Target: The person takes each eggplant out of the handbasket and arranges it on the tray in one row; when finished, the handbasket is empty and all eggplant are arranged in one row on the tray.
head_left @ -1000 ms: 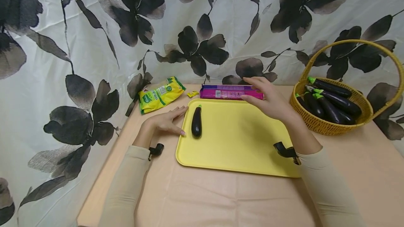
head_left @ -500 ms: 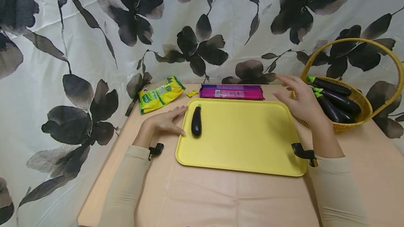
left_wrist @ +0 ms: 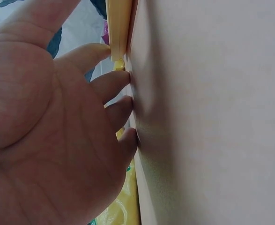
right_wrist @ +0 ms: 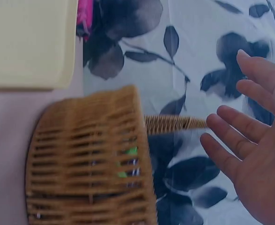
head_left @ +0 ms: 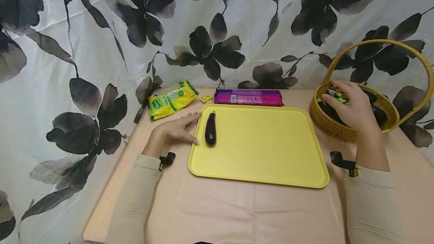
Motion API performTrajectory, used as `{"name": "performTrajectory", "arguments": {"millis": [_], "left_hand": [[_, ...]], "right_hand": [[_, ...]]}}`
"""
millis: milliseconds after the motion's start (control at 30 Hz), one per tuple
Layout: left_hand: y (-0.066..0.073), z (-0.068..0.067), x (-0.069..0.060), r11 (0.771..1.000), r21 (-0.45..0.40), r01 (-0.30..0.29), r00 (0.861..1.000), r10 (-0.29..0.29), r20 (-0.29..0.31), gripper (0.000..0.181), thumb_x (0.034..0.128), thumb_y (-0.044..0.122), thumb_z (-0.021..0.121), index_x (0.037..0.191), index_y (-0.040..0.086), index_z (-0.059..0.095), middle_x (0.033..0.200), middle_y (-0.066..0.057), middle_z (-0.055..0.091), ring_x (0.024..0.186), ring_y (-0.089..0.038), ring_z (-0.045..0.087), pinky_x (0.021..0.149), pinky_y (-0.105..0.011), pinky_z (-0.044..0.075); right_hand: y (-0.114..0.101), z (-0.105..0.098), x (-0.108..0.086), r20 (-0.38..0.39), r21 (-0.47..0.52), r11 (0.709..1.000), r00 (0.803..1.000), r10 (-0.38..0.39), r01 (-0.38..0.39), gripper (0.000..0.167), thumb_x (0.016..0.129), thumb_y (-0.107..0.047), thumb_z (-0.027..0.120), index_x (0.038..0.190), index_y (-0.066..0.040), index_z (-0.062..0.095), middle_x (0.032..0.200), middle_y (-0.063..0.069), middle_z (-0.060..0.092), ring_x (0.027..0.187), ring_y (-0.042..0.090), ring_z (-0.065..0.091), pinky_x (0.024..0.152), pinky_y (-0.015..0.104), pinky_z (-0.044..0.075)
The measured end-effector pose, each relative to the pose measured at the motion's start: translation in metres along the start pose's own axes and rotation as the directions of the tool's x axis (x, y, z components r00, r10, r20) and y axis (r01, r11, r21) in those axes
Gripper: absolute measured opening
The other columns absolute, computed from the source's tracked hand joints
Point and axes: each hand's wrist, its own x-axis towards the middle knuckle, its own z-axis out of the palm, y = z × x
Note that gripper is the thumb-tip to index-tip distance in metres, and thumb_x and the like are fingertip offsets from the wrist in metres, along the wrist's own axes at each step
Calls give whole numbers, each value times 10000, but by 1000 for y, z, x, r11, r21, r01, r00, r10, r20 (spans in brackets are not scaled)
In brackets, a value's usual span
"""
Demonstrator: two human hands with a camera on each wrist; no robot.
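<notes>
A single eggplant (head_left: 210, 130) with a green stem lies near the left end of the yellow tray (head_left: 264, 146). My left hand (head_left: 176, 129) touches the tray's left edge with straight fingers; in the left wrist view, fingertips of that hand (left_wrist: 67, 122) rest on the table beside the tray wall (left_wrist: 118, 28). Over the wicker basket (head_left: 333, 131) my right hand (head_left: 354, 106) hovers, hiding part of the eggplants (head_left: 379, 116) inside. The right wrist view shows this hand (right_wrist: 254, 126) with fingers extended above the basket wall (right_wrist: 90, 154), holding nothing.
A purple-pink packet (head_left: 249, 97) lies behind the tray. To its left are a small yellow wrapper (head_left: 206, 99) and a yellow-green bag (head_left: 173, 100). The basket's tall handle (head_left: 383, 41) arches up at the right. A floral curtain (head_left: 217, 29) hangs behind the table.
My right hand has moved right, from above the tray's back edge to over the basket. The left hand has kept its place at the tray's edge.
</notes>
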Motion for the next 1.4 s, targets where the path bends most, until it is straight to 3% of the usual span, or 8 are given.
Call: {"name": "performTrajectory", "arguments": {"millis": [200, 400, 733, 900, 1133, 1400], "left_hand": [[-2, -1, 1, 1000, 3, -13, 1000, 13, 18, 1284, 731, 630, 880, 1688, 332, 77, 1772, 53, -3, 1635, -275, -90, 1302, -611, -9], [-5, -1, 0, 1000, 16, -25, 1000, 25, 8, 1267, 741, 617, 879, 1687, 338, 83, 1774, 36, 0, 1634, -295, -87, 1297, -626, -13], [-4, -1, -1, 1000, 10, -13, 1000, 13, 14, 1264, 746, 604, 882, 1688, 341, 80, 1773, 36, -7, 1634, -294, -95, 1293, -634, -19], [-4, 0, 1, 1000, 11, -6, 1000, 6, 14, 1269, 744, 608, 881, 1688, 341, 77, 1773, 45, -3, 1635, -287, -92, 1294, -634, -16], [-4, 1, 2, 1000, -9, 4, 1000, -4, 15, 1273, 736, 622, 880, 1687, 344, 81, 1771, 62, -3, 1636, -269, -93, 1297, -622, -21], [-4, 1, 3, 1000, -6, 8, 1000, -8, 6, 1274, 729, 632, 879, 1687, 344, 90, 1769, 75, 8, 1638, -243, -79, 1310, -588, -8]], "right_hand": [[21, -7, -5, -12, -12, 999, 999, 41, -41, 613, 1066, -405, 568, 1634, -291, 365, 1635, 202, 367, 1336, 502, 451, 1068, 728, 411], [37, -8, -9, -9, -23, 995, 996, 93, -93, 635, 1069, -421, 550, 1647, -342, 301, 1579, 290, 372, 1314, 533, 434, 1020, 742, 397], [65, -10, -15, 75, -71, 973, 972, 223, -218, 698, 1087, -499, 441, 1677, -251, 162, 1645, 367, 200, 1450, 638, 227, 1119, 820, 229], [81, -10, -17, 118, -128, 967, 965, 236, -221, 655, 1117, -440, 388, 1672, -161, 181, 1638, 396, 176, 1478, 641, 170, 1142, 817, 170], [91, -10, -18, 167, -202, 958, 957, 237, -203, 639, 1122, -409, 401, 1654, -96, 233, 1530, 460, 312, 1366, 705, 258, 1083, 836, 221], [93, -8, -20, 174, -238, 925, 924, 341, -297, 664, 1109, -478, 404, 1657, -150, 223, 1544, 452, 299, 1377, 723, 226, 1053, 855, 216]]}}
